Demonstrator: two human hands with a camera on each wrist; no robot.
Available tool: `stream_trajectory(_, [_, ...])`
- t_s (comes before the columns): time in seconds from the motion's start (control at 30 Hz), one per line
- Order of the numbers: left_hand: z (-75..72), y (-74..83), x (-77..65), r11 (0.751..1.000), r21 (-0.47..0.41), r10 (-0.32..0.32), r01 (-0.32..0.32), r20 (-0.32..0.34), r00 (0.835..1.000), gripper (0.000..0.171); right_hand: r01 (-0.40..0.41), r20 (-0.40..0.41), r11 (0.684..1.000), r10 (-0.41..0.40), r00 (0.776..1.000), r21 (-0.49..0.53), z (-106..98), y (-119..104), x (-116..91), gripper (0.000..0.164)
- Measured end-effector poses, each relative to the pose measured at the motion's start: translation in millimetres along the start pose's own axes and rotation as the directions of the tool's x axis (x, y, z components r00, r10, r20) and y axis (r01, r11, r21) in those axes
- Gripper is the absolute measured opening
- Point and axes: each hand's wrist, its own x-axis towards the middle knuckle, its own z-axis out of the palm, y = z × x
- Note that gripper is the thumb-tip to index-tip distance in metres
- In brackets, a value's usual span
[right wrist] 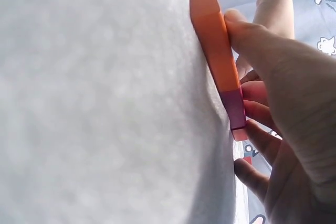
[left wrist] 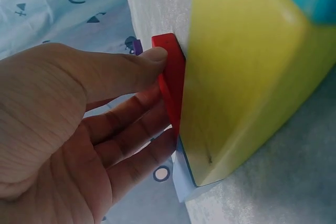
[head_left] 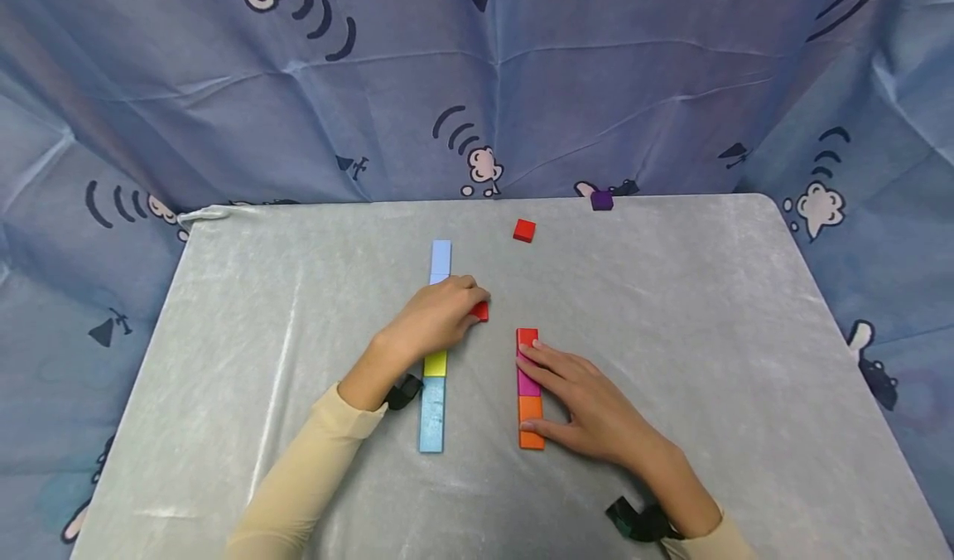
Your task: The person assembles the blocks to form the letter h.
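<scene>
My left hand [head_left: 432, 318] pinches a red block [head_left: 481, 311] between thumb and fingers, just right of a lengthwise row. That row shows a pale blue block [head_left: 440, 256] at the far end, a yellow block [head_left: 436, 364] and a light blue block [head_left: 432, 415] nearest me; the hand and wrist cover its middle. My right hand [head_left: 592, 407] rests its fingertips and thumb on a second, shorter row with fingers spread. This row runs from a red block [head_left: 527, 335] through a magenta block [head_left: 529, 385] to an orange block [head_left: 530, 409] at the near end.
Beyond the hands lies a loose red block [head_left: 524, 230]. A purple block [head_left: 601, 201] sits at the table's back edge. Grey cloth covers the table [head_left: 708, 311], and a blue patterned curtain [head_left: 402, 71] hangs behind and at both sides.
</scene>
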Motion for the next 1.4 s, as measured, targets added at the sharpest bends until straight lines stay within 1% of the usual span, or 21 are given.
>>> stream_trajectory(0.17, [0.2, 0.9, 0.2, 1.0, 0.002, -0.002, 0.002, 0.002, 1.0, 0.025, -0.008, 0.009, 1.0, 0.008, 1.0, 0.004, -0.3, -0.3, 0.2, 0.084])
stream_trajectory(0.33, [-0.9, 0.9, 1.6, 1.0, 0.004, -0.002, 0.002, 0.007, 1.0, 0.028, -0.001, -0.002, 1.0, 0.001, 1.0, 0.001, 0.0, 0.5, 0.7, 0.084])
stream_trajectory(0.53, [-1.8, -0.5, 2.8, 1.0, 0.001, 0.018, -0.018, 0.001, 1.0, 0.031, 0.0, -0.011, 1.0, 0.0, 1.0, -0.003, 0.3, 1.2, 1.8, 0.084])
stream_trajectory(0.63, [-1.3, -2.4, 3.3, 1.0, -0.019, 0.025, -0.025, -0.002, 1.0, 0.034, 0.008, -0.019, 1.0, -0.009, 1.0, -0.01, 0.5, 1.2, 1.9, 0.084])
stream_trajectory(0.8, [-1.9, -6.0, 2.8, 0.997, -0.071, 0.006, -0.008, -0.024, 1.0, 0.037, 0.016, -0.023, 1.0, -0.017, 1.0, -0.016, 1.1, 1.2, 1.5, 0.084])
stream_trajectory(0.97, [-4.6, -7.7, 1.9, 0.996, -0.093, -0.001, -0.003, -0.042, 0.999, 0.039, 0.005, -0.014, 1.0, -0.005, 1.0, -0.01, 0.9, 1.3, 0.3, 0.085])
stream_trajectory(1.07, [-6.2, -8.8, 1.3, 0.995, -0.097, 0.004, -0.009, -0.048, 0.999, 0.039, -0.004, -0.008, 1.0, 0.004, 1.0, -0.009, 1.3, 1.3, -1.0, 0.085])
stream_trajectory(1.27, [-9.7, -11.3, -1.8, 0.996, -0.084, -0.025, 0.021, -0.048, 0.999, 0.041, 0.008, -0.012, 1.0, -0.008, 1.0, -0.009, 3.7, 1.0, -1.0, 0.086])
stream_trajectory(1.4, [-10.3, -11.0, -3.1, 0.995, -0.095, -0.03, 0.024, -0.058, 0.998, 0.043, 0.011, -0.027, 1.0, -0.011, 1.0, -0.016, 4.2, 0.8, -1.9, 0.086])
